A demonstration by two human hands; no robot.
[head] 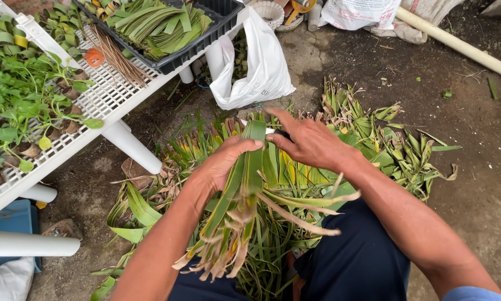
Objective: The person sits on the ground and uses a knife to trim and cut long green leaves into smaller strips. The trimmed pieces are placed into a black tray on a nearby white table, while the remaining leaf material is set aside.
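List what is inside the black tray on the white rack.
The black tray holds a heap of cut green leaf strips, lying flat and overlapping. On the white rack beside it lies a bundle of thin brown sticks. The tray's floor under the heap is covered.
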